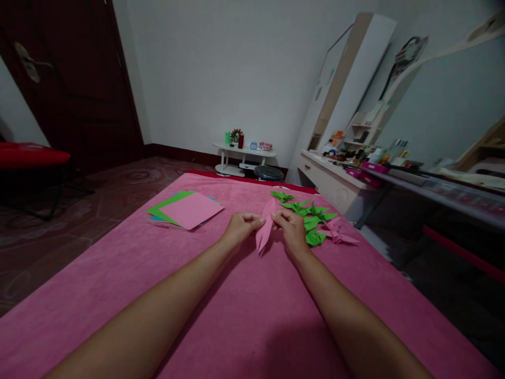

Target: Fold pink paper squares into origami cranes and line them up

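Observation:
A long pink folded paper, pointed at its near end, is held between my two hands above the pink cloth. My left hand pinches its left edge between thumb and fingers. On the other edge, my right hand has a similar pinch. Just beyond and right of my right hand lie several green folded paper pieces and a pink folded paper piece. To the left of my left hand rests a stack of square paper sheets, pink on top with green and blue showing beneath.
The pink cloth covers the surface under my arms. A white dressing table with bottles and boxes stands to the right. At the far wall is a low white shelf holding small items. A red seat stands left, near a dark door.

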Available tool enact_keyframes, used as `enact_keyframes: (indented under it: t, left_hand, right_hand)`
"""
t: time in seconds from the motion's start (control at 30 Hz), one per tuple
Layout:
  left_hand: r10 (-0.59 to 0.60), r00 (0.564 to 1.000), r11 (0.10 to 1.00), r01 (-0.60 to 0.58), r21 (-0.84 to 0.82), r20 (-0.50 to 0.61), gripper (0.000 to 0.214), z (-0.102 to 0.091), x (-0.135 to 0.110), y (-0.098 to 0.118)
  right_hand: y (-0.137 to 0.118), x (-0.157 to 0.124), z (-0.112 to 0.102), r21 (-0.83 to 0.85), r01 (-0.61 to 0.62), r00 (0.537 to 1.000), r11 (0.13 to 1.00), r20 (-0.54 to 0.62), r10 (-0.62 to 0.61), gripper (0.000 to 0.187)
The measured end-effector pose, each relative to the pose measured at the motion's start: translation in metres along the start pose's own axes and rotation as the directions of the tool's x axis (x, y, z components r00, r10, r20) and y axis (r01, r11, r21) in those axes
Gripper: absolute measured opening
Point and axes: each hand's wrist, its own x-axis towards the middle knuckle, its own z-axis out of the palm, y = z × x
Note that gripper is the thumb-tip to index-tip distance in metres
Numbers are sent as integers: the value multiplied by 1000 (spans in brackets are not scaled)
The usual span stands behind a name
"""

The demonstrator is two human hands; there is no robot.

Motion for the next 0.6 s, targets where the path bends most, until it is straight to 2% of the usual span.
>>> enact_keyframes:
  t: [0.27,0.4,0.53,0.6]
  left_hand:
    - [39,996,999,-40,-5,-83,27,5,-4,9]
    - [83,989,995,-75,71,-126,26,3,-5,12]
    - [160,968,984,-142,105,-191,24,5,-7,15]
    - [148,975,987,-134,90,-164,25,7,-7,15]
  right_hand:
    - [0,-2,0,2,-38,987,999,159,37,26]
    - [-2,-4,3,11,-55,976,998,213,51,27]
    - [-4,-5,5,47,-67,976,997,211,56,26]
    - [-2,-5,5,51,-55,982,997,181,45,26]
